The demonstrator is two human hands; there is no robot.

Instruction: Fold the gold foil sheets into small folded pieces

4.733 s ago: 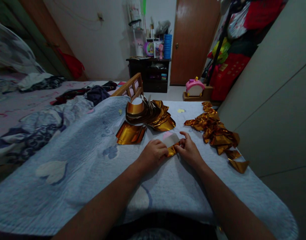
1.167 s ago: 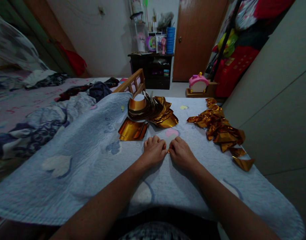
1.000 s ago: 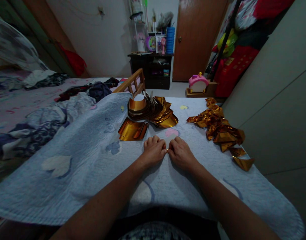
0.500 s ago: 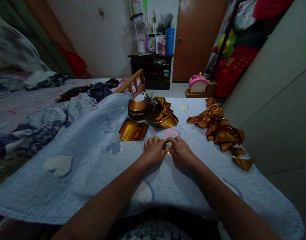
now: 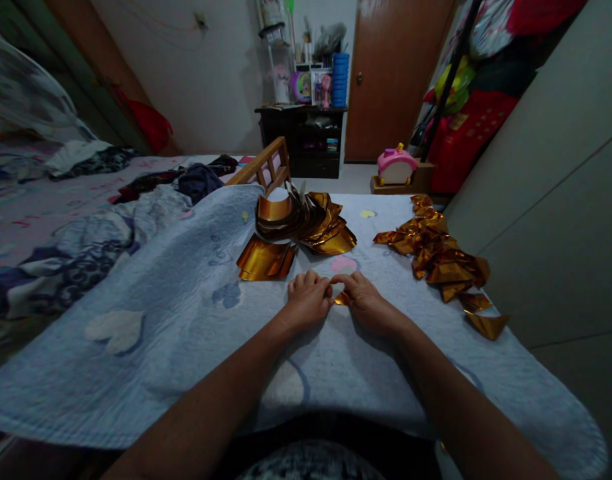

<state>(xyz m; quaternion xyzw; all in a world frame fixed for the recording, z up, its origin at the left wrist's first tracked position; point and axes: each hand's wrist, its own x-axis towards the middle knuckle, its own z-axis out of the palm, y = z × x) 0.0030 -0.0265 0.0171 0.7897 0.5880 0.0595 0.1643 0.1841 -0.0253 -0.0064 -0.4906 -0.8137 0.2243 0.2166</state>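
Between my two hands is a small piece of gold foil paper [image 5: 341, 299], mostly hidden by the fingers. My left hand [image 5: 310, 298] has its fingers curled and pinches the left end of the piece. My right hand [image 5: 362, 299] grips the other end, thumb and forefinger bent toward the left hand. Just beyond them lies a fanned stack of gold foil sheets [image 5: 269, 259], some of them curled. Over to the right, a pile of folded gold foil pieces [image 5: 439, 257] stretches along the edge of the blue cover.
A blue quilted cover [image 5: 176, 347] with heart prints lies under everything. A wooden rail [image 5: 259, 163] rises behind the foil stack. Clothes [image 5: 201, 181] lie on the bed at left. A pale cabinet [image 5: 561, 200] stands close on the right; a pink toy [image 5: 397, 165] sits beyond the cover.
Slightly more of the gold piece shows between my hands, and my right hand has shifted a little. Both hands keep their grip; the foil stack and pile are unchanged.
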